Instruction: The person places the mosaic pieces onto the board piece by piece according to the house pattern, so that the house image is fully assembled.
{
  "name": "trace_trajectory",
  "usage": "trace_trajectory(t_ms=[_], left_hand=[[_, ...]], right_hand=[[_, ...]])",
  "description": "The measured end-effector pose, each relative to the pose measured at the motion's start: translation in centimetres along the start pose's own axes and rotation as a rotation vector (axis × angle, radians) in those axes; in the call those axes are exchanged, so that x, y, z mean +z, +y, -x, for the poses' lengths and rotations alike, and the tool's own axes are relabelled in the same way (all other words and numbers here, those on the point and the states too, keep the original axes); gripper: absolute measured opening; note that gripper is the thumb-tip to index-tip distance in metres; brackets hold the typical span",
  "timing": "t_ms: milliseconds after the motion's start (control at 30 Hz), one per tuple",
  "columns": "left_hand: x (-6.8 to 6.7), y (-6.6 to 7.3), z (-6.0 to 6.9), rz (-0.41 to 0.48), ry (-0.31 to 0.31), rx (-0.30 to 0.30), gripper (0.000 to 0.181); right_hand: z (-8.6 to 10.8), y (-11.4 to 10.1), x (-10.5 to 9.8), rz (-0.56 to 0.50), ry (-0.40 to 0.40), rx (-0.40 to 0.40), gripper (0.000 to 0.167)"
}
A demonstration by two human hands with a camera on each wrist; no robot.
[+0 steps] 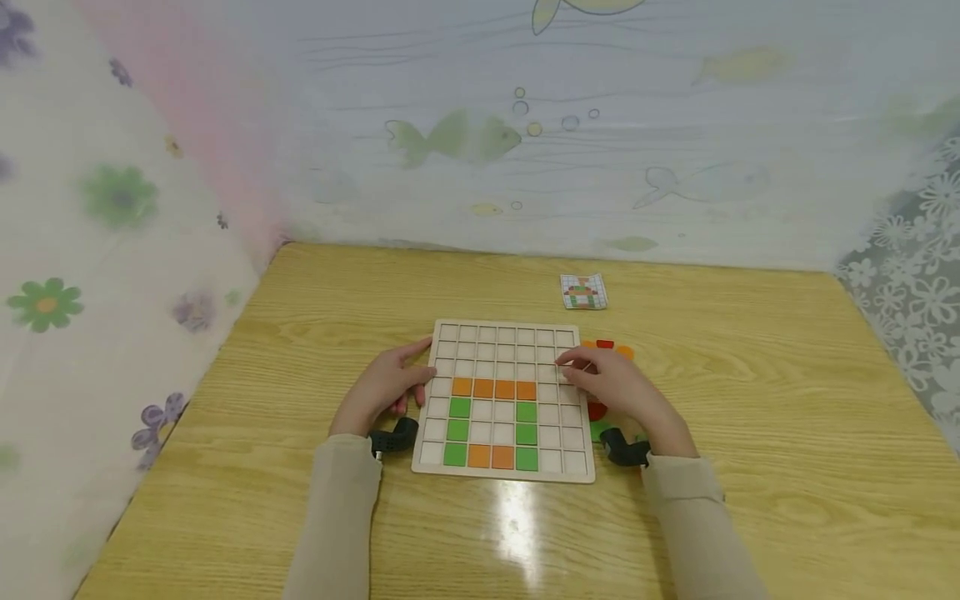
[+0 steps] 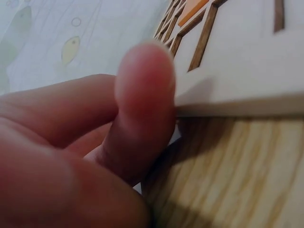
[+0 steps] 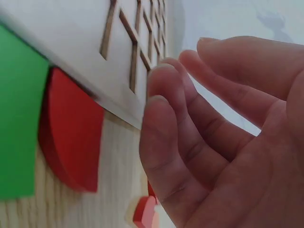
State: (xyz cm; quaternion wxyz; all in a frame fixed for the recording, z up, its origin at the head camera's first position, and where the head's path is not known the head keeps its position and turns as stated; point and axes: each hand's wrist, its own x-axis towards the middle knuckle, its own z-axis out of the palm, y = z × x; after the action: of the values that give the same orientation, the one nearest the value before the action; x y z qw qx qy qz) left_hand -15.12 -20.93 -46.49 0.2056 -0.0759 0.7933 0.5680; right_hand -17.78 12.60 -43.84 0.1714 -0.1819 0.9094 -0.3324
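Note:
A wooden grid board (image 1: pixel 504 478) lies on the table, with orange tiles (image 1: pixel 483 389) in one row, green tiles (image 1: pixel 527 433) down two columns, and two orange ones between green at the bottom. My left hand (image 1: pixel 386 379) rests at the board's left edge; in the left wrist view its fingers (image 2: pixel 146 80) are bent against the rim. Over the right edge hovers my right hand (image 1: pixel 626 392), fingers loosely bent. The right wrist view shows nothing held in that hand (image 3: pixel 228 128). Beside the board lie a red piece (image 3: pixel 71 128) and a green piece (image 3: pixel 16 114).
A small pattern card (image 1: pixel 583 292) lies behind the board's right part. More loose pieces, one of them red (image 1: pixel 604 343), lie right of the board, partly under my right hand. Patterned cloth (image 1: pixel 480 183) hangs behind the wooden table (image 1: pixel 787 375).

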Motion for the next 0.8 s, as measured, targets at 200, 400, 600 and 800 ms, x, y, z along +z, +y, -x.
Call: trace_trajectory(t_ms=[200,400,600,800], left_hand=[[0.0,0.0,0.0,-0.010,-0.002,-0.002,0.053],[0.0,0.0,-0.1,-0.021,0.014,0.004,0.049],[0.0,0.1,0.0,0.036,0.020,-0.007,0.045],[0.1,0.2,-0.1,0.036,0.020,-0.010,0.045]], right_hand=[[0.4,0.4,-0.6,-0.020,-0.004,0.016,0.025],[0.8,1.4,-1.5,0.026,0.038,0.035,0.027],[1.3,2.3,-2.4,0.068,0.067,0.101,0.031],[1.7,2.8,-3.0,0.076,0.066,0.154,0.033]])
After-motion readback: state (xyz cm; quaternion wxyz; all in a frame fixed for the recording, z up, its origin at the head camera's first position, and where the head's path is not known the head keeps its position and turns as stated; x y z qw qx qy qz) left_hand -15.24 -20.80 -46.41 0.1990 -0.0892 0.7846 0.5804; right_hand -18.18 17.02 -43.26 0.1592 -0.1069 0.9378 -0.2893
